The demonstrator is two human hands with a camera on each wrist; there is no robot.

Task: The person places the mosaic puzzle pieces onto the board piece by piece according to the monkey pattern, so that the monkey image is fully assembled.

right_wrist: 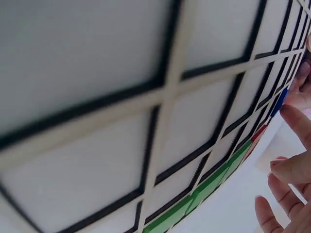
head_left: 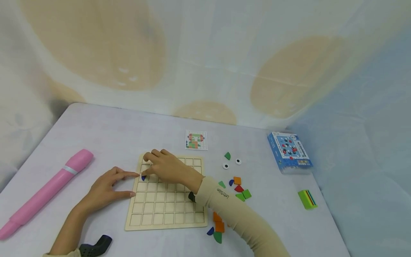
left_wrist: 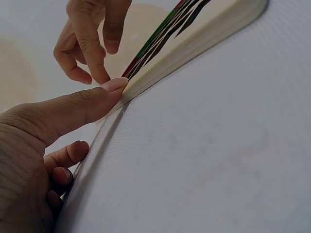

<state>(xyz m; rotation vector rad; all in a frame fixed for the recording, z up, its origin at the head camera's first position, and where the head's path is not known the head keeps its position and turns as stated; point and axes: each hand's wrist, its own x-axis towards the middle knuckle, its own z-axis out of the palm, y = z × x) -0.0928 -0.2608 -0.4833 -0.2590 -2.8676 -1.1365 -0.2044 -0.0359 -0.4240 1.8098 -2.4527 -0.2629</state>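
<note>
A pale wooden grid board (head_left: 165, 217) lies on the table. My right hand (head_left: 170, 169) reaches over its far left part, thumb tip right at a small blue piece (head_left: 143, 178) at the left edge. In the right wrist view this blue piece (right_wrist: 279, 103) sits under the thumb tip, its other fingers loosely bent and holding nothing. Green pieces (right_wrist: 209, 182) and a red piece (right_wrist: 259, 132) lie in the same row of cells; from the head view my right hand hides them. My left hand (head_left: 104, 187) is at the board's left edge, thumb and index finger spread against it.
A pattern card (head_left: 196, 140) lies behind the board. To the right are loose orange pieces (head_left: 219, 226), green pieces (head_left: 246, 193) and eye discs (head_left: 226, 166). A blue box (head_left: 290, 151) and a green block (head_left: 307, 200) stand farther right. A pink tube (head_left: 48, 192) lies left.
</note>
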